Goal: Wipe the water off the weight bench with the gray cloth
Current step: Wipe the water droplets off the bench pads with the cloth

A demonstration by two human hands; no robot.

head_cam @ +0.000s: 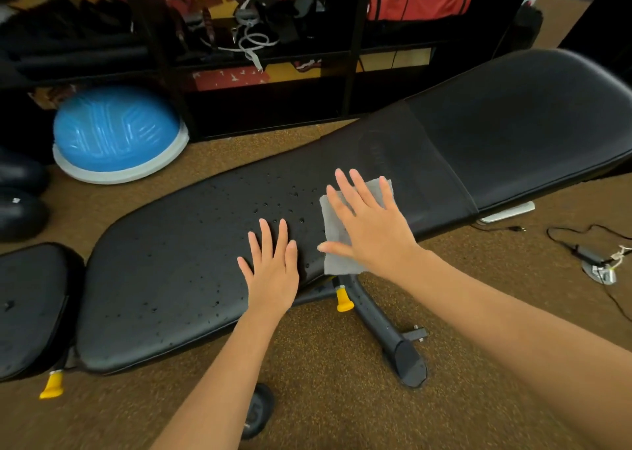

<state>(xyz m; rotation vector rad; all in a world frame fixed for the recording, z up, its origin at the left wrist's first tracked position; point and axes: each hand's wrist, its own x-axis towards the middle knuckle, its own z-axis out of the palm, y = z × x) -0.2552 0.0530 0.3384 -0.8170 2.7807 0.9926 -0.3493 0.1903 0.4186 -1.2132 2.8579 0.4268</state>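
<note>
The right hand (pixel 367 231) lies flat, fingers spread, pressing the gray cloth (pixel 338 234) onto the black weight bench (pixel 191 244). The left hand (pixel 272 272) rests open and flat on the pad just beside it, holding nothing. Water drops (pixel 273 207) bead on the bench left of the cloth. A blue half-ball (pixel 116 131) sits on the brown carpet (pixel 325 381) beyond the bench.

weight bench (pixel 178 244) | water drops (pixel 273 207), gray cloth (pixel 337 234), both hands flat
</note>
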